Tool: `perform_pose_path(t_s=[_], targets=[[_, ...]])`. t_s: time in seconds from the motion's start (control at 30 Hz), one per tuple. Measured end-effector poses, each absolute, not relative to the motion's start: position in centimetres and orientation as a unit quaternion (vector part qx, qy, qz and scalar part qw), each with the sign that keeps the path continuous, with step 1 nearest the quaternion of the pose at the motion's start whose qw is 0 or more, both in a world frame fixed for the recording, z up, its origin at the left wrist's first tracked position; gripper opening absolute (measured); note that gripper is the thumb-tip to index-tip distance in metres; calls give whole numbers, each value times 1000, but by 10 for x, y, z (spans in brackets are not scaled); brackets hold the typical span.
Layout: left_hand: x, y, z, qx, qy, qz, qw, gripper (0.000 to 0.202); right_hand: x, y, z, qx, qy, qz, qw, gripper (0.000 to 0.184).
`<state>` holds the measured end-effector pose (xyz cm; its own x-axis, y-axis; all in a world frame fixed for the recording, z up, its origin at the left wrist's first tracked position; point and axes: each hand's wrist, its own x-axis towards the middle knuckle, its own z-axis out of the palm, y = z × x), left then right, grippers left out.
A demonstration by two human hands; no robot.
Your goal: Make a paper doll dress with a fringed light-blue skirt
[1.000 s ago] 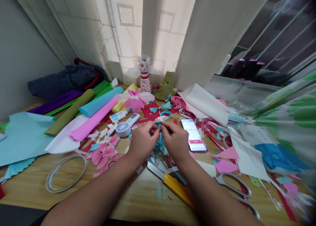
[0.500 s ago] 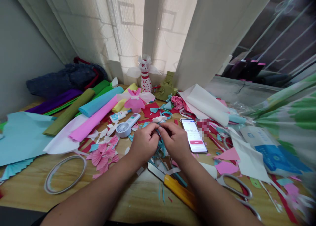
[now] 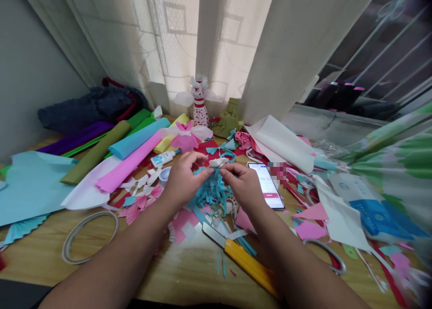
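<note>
A crumpled white paper piece (image 3: 218, 163) sits at the top of a bunch of fringed blue crepe paper (image 3: 212, 190), between my hands in the middle. My right hand (image 3: 242, 181) pinches at the right edge of the white paper, thumb against index finger. On the other side, my left hand (image 3: 189, 176) has its fingers spread, the thumb tip close by the white paper and the blue fringe. Whether that thumb touches the paper, I cannot tell. Just below lies a yellow box cutter (image 3: 248, 261), its blade out and pointing up-left.
A phone (image 3: 266, 187) lies right of my right hand. Scissors (image 3: 332, 255) rest partly under my right forearm. A tape roll (image 3: 72, 241), a glue bottle (image 3: 164, 158), a small fan (image 3: 164, 175), crepe paper rolls (image 3: 138, 138) and many paper scraps cover the table.
My hands have moved apart; the left went left and its fingers opened. More of the blue fringed paper and the white piece now shows between them.
</note>
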<state>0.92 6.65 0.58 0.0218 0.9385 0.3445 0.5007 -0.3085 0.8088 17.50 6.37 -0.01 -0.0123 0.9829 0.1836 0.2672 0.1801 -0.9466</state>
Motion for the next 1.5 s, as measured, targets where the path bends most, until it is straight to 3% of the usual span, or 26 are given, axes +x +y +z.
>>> perform_pose_path(t_s=[0.17,0.7,0.83,1.0,1.27,1.5], targets=[[12,76,5,721,456,422,307,21,173,63,-1,-498,-554,454,489,13],[19,48,2,650,580,443,212,18,159,54,3,-485,-373,604,511,22],[24,42,5,628,581,430,287,19,158,54,4,-484,-365,615,504,22],[33,47,2,513,537,481,466,18,158,53,3,-484,-374,616,497,22],[34,47,6,489,551,483,473,15,160,56,-4,-500,-435,571,485,19],[40,50,-1,463,555,508,469,22,160,57,-5,-542,-543,452,455,24]])
